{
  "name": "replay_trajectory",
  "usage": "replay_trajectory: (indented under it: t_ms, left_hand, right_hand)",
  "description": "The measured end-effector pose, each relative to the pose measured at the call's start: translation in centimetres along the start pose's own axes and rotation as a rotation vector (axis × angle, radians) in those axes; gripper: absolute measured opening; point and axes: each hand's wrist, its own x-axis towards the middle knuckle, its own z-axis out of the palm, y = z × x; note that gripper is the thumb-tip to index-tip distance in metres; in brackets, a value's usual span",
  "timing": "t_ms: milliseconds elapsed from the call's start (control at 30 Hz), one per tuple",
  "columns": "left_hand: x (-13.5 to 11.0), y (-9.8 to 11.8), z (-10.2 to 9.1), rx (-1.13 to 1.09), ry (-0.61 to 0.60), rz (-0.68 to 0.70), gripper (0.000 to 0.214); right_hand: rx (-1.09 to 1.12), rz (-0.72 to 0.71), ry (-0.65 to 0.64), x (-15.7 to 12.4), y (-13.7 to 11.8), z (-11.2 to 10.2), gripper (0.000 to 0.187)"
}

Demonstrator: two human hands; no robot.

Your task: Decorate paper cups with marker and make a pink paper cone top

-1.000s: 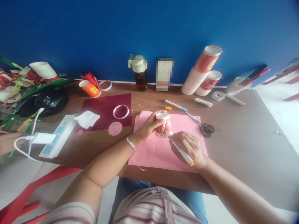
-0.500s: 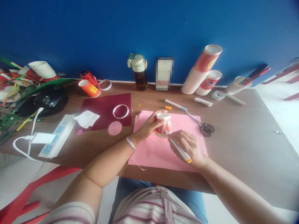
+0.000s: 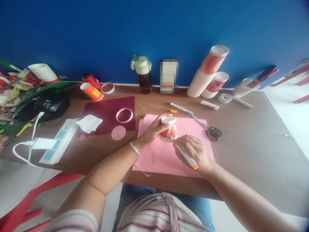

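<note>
A red and white paper cup (image 3: 169, 129) stands upside down on a pink paper sheet (image 3: 169, 158) in the middle of the wooden table. My left hand (image 3: 154, 129) is wrapped round the cup and holds it down. My right hand (image 3: 193, 151) grips a white marker (image 3: 185, 155) with an orange end, its tip against the cup's rim at the paper. A faint curved line shows on the pink sheet left of the cup.
Scissors (image 3: 209, 130), a pen (image 3: 181, 108) and an orange cap (image 3: 173, 111) lie behind the pink sheet. A dark red sheet (image 3: 106, 112) bears a white ring (image 3: 124, 115); a pink disc (image 3: 118, 132) overlaps its front edge. Cup stacks (image 3: 207, 72), a bottle (image 3: 143, 74), tape (image 3: 225, 98) and a power strip (image 3: 58, 141) are around.
My right hand with the marker has shifted slightly left along the cup's rim. My left hand and the cup have stayed put.
</note>
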Motion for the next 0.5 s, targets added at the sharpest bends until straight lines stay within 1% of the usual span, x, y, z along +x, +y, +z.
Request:
replay_trajectory:
  t_ms: [200,500]
  left_hand:
    - [-0.02,-0.05,-0.03,-0.004,0.008,-0.004,0.051]
    - [0.00,-0.09,-0.19,-0.008,-0.002,-0.005,0.050]
  right_hand:
    - [-0.045,0.003,0.013,-0.22,0.08,0.17,0.026]
    - [-0.051,0.009,0.012,0.07,-0.02,-0.07,0.025]
